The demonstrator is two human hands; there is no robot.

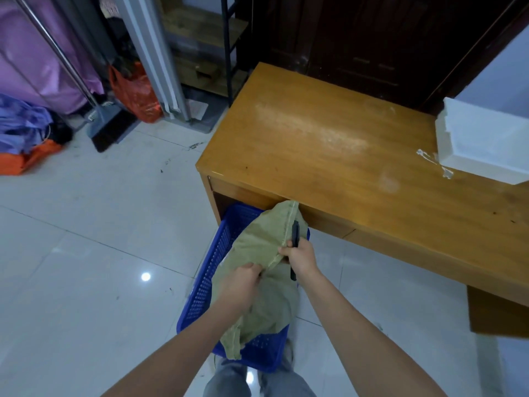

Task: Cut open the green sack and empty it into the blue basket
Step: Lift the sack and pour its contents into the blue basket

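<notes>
The green sack (pixel 262 242) hangs limp over the blue basket (pixel 209 270), which stands on the floor in front of my legs, partly under the desk. My left hand (pixel 242 279) is closed on a fold of the sack near its middle. My right hand (pixel 299 257) grips the sack's stitched edge together with a black knife (pixel 294 233), whose dark body sticks up above my fist and down below it. The sack covers most of the basket's inside, so what lies in the basket is hidden.
A wooden desk (pixel 329 150) stands right behind the basket, with a white foam box (pixel 483 141) on its right end. At the left are a broom (pixel 106 124), an orange bag (pixel 134 93) and piled cloth. White tiled floor surrounds the basket.
</notes>
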